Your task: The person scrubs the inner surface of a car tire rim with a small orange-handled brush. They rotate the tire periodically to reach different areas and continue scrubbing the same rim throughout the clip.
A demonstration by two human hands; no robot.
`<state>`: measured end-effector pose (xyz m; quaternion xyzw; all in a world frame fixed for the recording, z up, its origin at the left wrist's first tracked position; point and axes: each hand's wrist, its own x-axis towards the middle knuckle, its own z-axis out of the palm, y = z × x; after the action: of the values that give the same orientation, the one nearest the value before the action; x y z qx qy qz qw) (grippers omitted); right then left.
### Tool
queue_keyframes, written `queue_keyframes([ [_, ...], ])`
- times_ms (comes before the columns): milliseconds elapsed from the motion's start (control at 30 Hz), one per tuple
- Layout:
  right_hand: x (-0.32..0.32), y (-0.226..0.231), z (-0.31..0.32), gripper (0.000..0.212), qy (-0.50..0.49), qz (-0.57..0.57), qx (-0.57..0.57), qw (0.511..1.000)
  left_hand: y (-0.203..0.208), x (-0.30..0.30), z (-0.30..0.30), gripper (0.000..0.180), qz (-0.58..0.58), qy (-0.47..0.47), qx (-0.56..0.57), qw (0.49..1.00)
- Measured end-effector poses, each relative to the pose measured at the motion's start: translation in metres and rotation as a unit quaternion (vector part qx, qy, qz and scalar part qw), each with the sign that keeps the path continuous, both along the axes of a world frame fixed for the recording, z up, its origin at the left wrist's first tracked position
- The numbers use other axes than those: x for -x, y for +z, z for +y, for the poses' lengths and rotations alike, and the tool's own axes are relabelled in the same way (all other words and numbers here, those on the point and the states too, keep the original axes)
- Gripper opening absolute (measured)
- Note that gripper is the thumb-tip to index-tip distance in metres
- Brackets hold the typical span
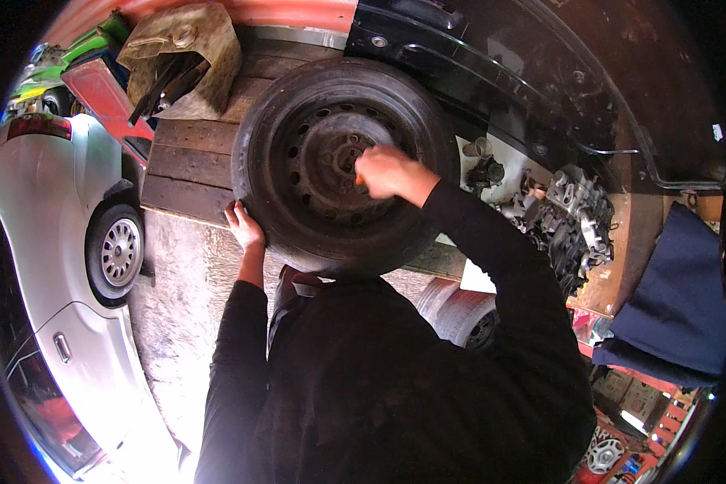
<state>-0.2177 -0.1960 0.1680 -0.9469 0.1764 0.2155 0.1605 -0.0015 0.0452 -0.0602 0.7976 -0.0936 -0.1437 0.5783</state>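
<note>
A large black tyre [263, 153] on a dark steel wheel [310, 189] rests on a bench of worn wooden planks [187, 165]. The steel disc is dusty, with a ring of round holes about its hub. My left hand [246, 227] grips the tyre's near left edge, its fingers bent against the rubber. Over the middle of the wheel, just right of the hub, my right hand [391, 172] is closed in a fist. A bit of orange shows at its fingers, but what it holds is hidden.
A dirty cut-open container [184, 48] with dark tools stands at the far left of the bench. Metal engine parts [577, 218] lie to the right, below a black car panel [492, 60]. More tyres [464, 319] stand under the bench. A silver car [64, 266] is parked at left.
</note>
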Motion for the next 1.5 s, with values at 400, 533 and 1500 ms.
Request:
queue_keyframes([
  [400,0.0,0.003,0.055,0.017,-0.033,-0.032,-0.041,0.998,0.008,0.004,-0.004,0.041,0.028,-0.005,-0.002,1.0],
  [533,-0.005,0.051,0.039,0.016,-0.143,-0.197,-0.314,0.918,-0.029,-0.01,0.017,0.041,-0.2,-0.059,-0.072,0.975],
  [1500,-0.041,-0.042,0.084,0.034,-0.194,-0.056,-0.057,0.978,-0.013,-0.008,0.008,0.037,-0.159,-0.064,-0.06,0.983],
])
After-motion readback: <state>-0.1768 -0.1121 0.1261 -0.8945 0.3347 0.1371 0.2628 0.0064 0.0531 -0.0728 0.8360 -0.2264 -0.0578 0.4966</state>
